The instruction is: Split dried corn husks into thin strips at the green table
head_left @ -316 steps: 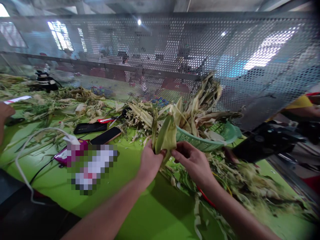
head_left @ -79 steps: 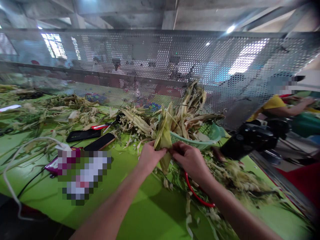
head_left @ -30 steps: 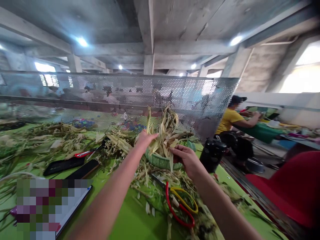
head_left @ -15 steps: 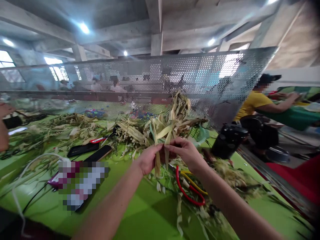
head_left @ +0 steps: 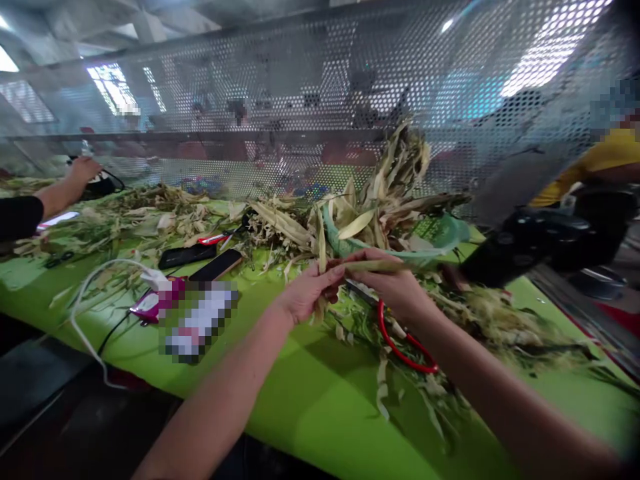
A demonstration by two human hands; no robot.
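My left hand (head_left: 306, 292) is closed on a pale corn husk strip (head_left: 321, 241) that stands up above the thumb, its lower end showing beneath the fingers. Close beside it, my right hand (head_left: 390, 283) is closed, fingertips by the left thumb. A second husk strip (head_left: 375, 265) runs sideways from the left thumb over the right fingers. Scissors with red handles (head_left: 404, 357) lie partly under my right forearm. Just beyond the hands, dried corn husks (head_left: 395, 180) are heaped in a green basket (head_left: 443, 235).
Husk scraps (head_left: 165, 213) cover the back of the green table (head_left: 300, 393). Phones (head_left: 215, 265), a purple power strip (head_left: 155, 300) and a white cable are on the left. A black container (head_left: 520, 243) stands at right. A co-worker's hand (head_left: 83, 172) is far left, before a perforated metal screen (head_left: 280, 93).
The view has tilted down and swung left. One husk strip has gone from hanging upright to lying sideways across my right fingers. A co-worker's arm now reaches in at left.
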